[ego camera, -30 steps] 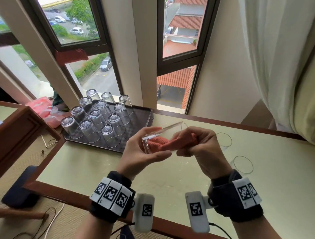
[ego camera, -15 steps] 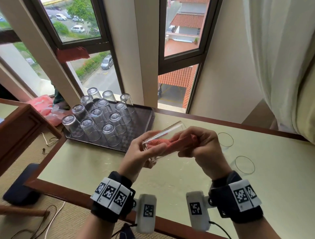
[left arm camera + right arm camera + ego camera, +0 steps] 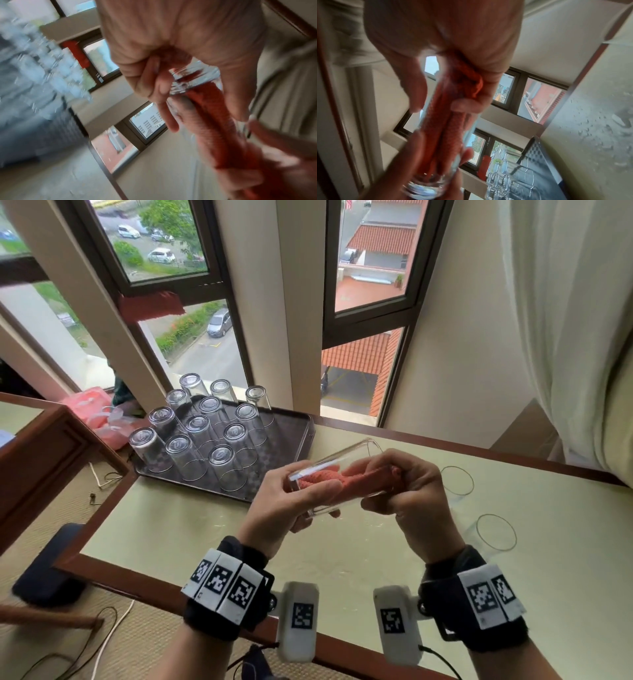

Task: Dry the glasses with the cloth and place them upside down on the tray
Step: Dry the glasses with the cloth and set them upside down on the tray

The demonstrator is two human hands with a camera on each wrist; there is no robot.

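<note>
A clear glass (image 3: 337, 470) lies on its side in the air above the table, its base toward the left. My left hand (image 3: 291, 501) grips the base end (image 3: 192, 79). My right hand (image 3: 407, 487) holds a red-orange cloth (image 3: 346, 484) that is stuffed into the glass (image 3: 440, 135) from its mouth. The cloth (image 3: 452, 121) fills most of the inside. A dark tray (image 3: 291, 446) at the back left carries several glasses (image 3: 205, 436) standing upside down.
Two more clear glasses (image 3: 457, 484) (image 3: 495, 530) stand upright on the pale tabletop to my right. A wooden rim edges the table (image 3: 164, 590). Windows and a curtain (image 3: 565, 320) stand behind. A wooden cabinet (image 3: 41, 450) sits at the left.
The glass has turned and tipped a little in my hands, with the cloth worked deeper inside. My left thumb has shifted across the glass wall. The tray is unchanged.
</note>
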